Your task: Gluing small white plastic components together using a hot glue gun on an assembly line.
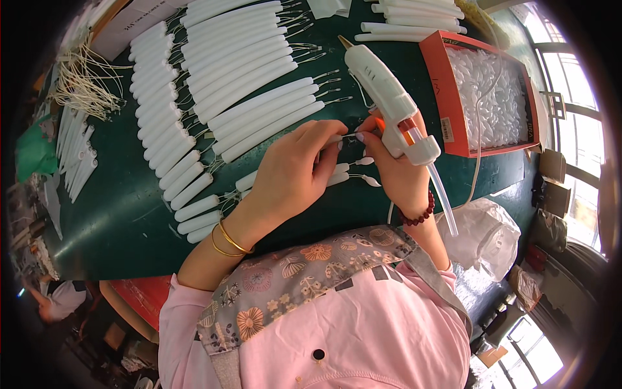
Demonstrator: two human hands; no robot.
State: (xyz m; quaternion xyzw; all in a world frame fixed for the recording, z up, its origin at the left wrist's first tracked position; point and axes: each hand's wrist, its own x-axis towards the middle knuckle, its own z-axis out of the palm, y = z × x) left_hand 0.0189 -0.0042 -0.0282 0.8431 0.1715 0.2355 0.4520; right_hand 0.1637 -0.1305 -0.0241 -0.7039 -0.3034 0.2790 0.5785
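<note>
Hands work above one green desk (129, 227): right hand (395, 165) grips one glue gun (387, 104); left hand (295, 172) pinches one white stick (334, 139) beside it.

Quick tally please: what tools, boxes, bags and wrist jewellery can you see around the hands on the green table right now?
White glue gun, held in the right hand: 1
Red box of small white parts: 1
Clear plastic bag: 1
Gold bangles on the left hand wrist: 2
Dark red bead bracelet on the right wrist: 1
Total: 6
</note>
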